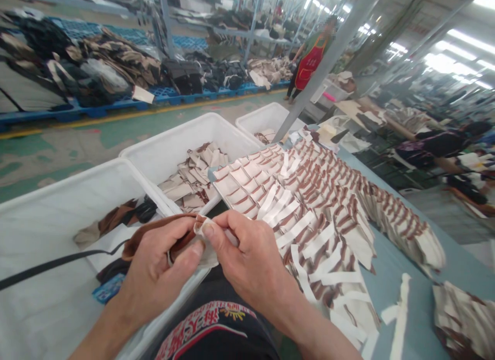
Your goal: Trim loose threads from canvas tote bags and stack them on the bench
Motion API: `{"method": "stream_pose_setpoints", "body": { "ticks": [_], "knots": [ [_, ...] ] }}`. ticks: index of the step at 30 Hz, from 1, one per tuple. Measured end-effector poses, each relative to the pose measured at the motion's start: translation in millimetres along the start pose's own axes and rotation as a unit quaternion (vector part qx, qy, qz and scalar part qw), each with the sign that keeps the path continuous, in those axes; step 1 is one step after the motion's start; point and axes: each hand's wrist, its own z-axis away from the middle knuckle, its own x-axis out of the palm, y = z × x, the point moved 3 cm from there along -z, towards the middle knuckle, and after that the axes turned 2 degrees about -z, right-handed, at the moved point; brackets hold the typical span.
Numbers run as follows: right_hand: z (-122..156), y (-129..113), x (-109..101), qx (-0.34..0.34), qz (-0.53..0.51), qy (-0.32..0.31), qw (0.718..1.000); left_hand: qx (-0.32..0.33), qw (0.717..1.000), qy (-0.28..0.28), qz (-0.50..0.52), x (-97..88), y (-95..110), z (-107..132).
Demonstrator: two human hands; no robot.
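Between my two hands is a small sewn fabric piece (pixel 209 258), cream with a brown edge. My left hand (pixel 157 262) grips its left side, thumb against the cloth. Thumb and fingers of my right hand (pixel 247 257) pinch the upper corner, close beside the left fingertips. Part of the piece is hidden by the fingers. On the blue-grey table to the right lie overlapping rows of similar cream and brown pieces (pixel 313 179), with loose white strips (pixel 296 228) across them.
White bins (pixel 127 169) stand to the left and ahead, with fabric pieces (pixel 197 169) inside. A slanted metal post (pixel 305 99) rises at the table's far end. More stacked pieces (pixel 464 318) lie at right. A person in a red apron (pixel 309 66) stands in the aisle near loaded shelves.
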Motion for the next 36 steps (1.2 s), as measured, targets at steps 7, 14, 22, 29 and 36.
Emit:
{"method": "stream_pose_setpoints", "body": {
  "ticks": [7,14,22,29,36],
  "knots": [
    [4,1,7,0.002,0.008,0.028,1.000,-0.008,1.000,0.010,-0.008,1.3,-3,1],
    [9,5,14,-0.003,0.000,0.065,0.998,0.012,0.998,0.022,-0.054,4.0,-5,1],
    [11,9,21,-0.002,0.001,0.062,0.998,0.019,0.993,0.004,-0.115,2.4,-8,4],
    [10,5,22,-0.049,0.105,0.032,0.993,0.054,0.986,0.039,-0.154,7.0,-10,8],
    [9,3,14,-0.144,0.196,0.058,0.968,0.091,0.976,0.068,-0.183,1.7,-1,10]
  ]
}}
